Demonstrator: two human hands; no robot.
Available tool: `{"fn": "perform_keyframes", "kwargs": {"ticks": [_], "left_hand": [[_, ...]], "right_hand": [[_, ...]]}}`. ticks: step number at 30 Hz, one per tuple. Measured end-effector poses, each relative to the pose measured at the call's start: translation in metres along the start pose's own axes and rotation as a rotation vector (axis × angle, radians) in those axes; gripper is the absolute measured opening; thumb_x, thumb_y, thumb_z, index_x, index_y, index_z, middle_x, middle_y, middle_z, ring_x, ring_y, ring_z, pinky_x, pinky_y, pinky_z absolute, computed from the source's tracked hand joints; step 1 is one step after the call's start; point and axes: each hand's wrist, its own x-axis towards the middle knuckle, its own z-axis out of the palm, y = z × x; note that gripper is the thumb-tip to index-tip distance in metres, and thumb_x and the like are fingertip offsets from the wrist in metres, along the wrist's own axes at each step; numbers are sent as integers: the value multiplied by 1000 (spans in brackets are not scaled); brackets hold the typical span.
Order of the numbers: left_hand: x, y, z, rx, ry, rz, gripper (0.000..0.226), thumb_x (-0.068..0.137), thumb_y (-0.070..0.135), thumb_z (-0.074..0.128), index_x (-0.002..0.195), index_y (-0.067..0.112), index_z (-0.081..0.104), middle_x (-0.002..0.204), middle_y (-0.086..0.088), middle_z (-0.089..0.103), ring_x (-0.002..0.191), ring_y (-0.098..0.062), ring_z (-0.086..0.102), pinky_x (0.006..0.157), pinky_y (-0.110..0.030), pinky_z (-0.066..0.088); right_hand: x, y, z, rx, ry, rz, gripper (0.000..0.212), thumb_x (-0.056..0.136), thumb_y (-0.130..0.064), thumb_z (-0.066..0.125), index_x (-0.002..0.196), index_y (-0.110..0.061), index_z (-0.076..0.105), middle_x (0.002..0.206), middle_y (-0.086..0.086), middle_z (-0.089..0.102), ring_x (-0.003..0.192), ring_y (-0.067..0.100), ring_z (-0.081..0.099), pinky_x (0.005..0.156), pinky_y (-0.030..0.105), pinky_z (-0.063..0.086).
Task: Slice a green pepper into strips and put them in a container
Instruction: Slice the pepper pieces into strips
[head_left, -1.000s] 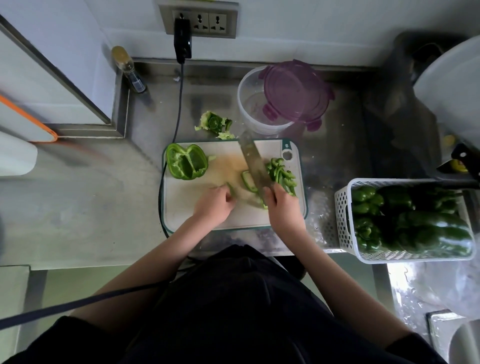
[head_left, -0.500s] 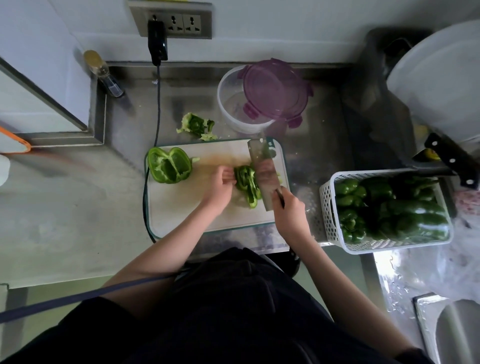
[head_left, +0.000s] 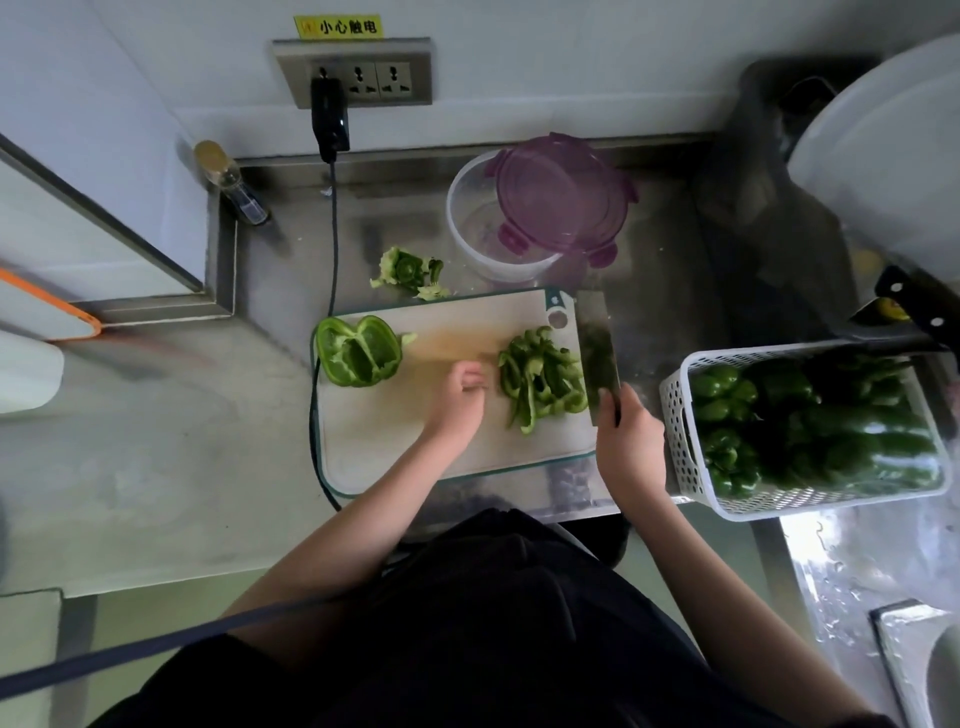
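Observation:
A white cutting board (head_left: 395, 447) lies on the steel counter. A pile of green pepper strips (head_left: 540, 376) sits on its right half. A halved green pepper (head_left: 358, 351) lies cut side up at its left edge. My right hand (head_left: 628, 441) grips the handle of a cleaver (head_left: 600, 353), whose blade lies along the board's right edge beside the strips. My left hand (head_left: 460, 397) hovers over the board just left of the strips, fingers loosely curled, holding nothing. A clear round container (head_left: 483, 228) stands behind the board with a purple lid (head_left: 563, 195) resting over its right side.
Pepper core scraps (head_left: 410, 270) lie on the counter behind the board. A white basket (head_left: 675, 415) of whole green peppers stands at the right. A black cable (head_left: 332, 218) runs from the wall socket past the board's left side. A small bottle (head_left: 231, 182) stands at back left.
The cleaver has moved right, off the strips to the board's right edge. My left hand has let go of the strips and drawn back left. The strips now lie in one pile.

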Motion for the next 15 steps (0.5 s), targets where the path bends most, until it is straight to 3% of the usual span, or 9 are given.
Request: {"fn": "perform_keyframes", "kwargs": {"ticks": [4, 7, 9, 11, 13, 15], "left_hand": [[-10, 5, 10, -3, -129, 4, 41, 90, -4, 46, 129, 7, 48, 119, -8, 56, 107, -23, 57, 95, -40, 48], [-15, 14, 18, -61, -179, -10, 46, 91, -5, 47, 135, 5, 42, 123, -8, 50, 103, -19, 55, 84, -25, 50], [-15, 15, 17, -38, -169, -8, 43, 91, -4, 46, 133, 5, 45, 126, -10, 52, 110, -22, 54, 92, -31, 49], [-15, 13, 7, 62, -103, 38, 37, 91, -3, 45, 126, 7, 50, 122, -8, 57, 114, -21, 54, 100, -36, 44], [-17, 11, -11, 260, 34, 158, 32, 91, 0, 46, 121, 9, 55, 117, -5, 60, 110, -19, 56, 96, -31, 45], [-20, 8, -34, 537, 237, 316, 33, 88, 1, 51, 119, 9, 58, 116, -6, 63, 107, -23, 58, 89, -33, 49]], "right_hand": [[5, 7, 1, -96, -32, 16, 28, 100, -35, 34, 87, -12, 46, 73, 10, 58, 63, 30, 56, 54, 34, 43], [8, 5, 3, -139, -70, 6, 30, 100, -35, 34, 87, -11, 46, 73, 11, 58, 65, 33, 56, 58, 37, 45], [9, 3, 4, -173, -92, -21, 29, 101, -35, 34, 88, -11, 46, 73, 10, 59, 64, 33, 56, 57, 36, 44], [9, 1, 4, -210, -90, -53, 28, 101, -34, 32, 88, -13, 45, 73, 10, 59, 64, 33, 55, 56, 35, 43], [8, -1, 5, -208, -59, -76, 27, 101, -35, 32, 86, -14, 43, 72, 11, 58, 63, 33, 55, 55, 36, 44], [7, -7, 6, -181, -38, -118, 27, 101, -35, 33, 86, -16, 43, 72, 12, 59, 62, 34, 56, 56, 39, 49]]}}
